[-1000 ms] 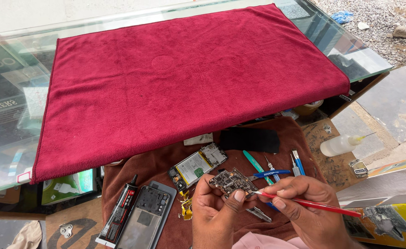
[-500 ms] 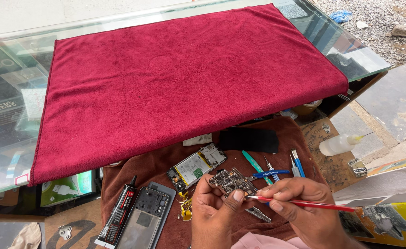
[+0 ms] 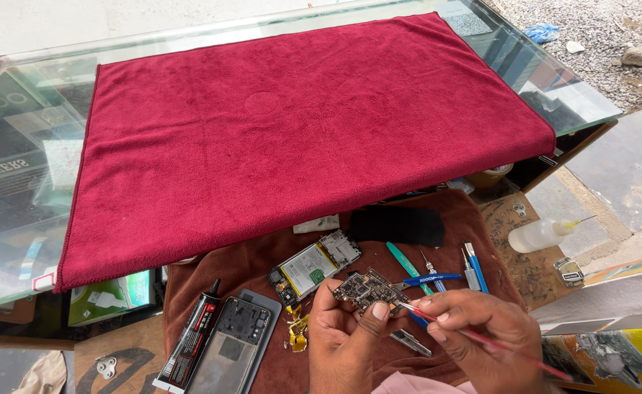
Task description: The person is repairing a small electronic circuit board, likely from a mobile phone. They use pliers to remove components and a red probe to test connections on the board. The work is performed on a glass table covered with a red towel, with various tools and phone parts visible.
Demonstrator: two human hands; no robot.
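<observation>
My left hand (image 3: 344, 343) holds a small dark phone circuit board (image 3: 369, 287) between thumb and fingers, low in the middle of the view. My right hand (image 3: 481, 339) grips a thin red-handled brush (image 3: 503, 344) whose tip touches the board's right edge. Both hands hover over a brown cloth (image 3: 248, 255) that carries an opened phone body with its battery (image 3: 313, 265) and a grey phone back cover (image 3: 232, 343).
A large red towel (image 3: 299, 131) covers a glass counter (image 3: 22, 131) behind. On the brown cloth lie a black glue tube (image 3: 188, 341), blue and green tools (image 3: 437, 266), a black pad (image 3: 397, 225) and gold foil scraps (image 3: 295, 330). A squeeze bottle (image 3: 543, 235) rests at right.
The circuit board and both hands have shifted only slightly; the brush tip has stayed on the board's right edge.
</observation>
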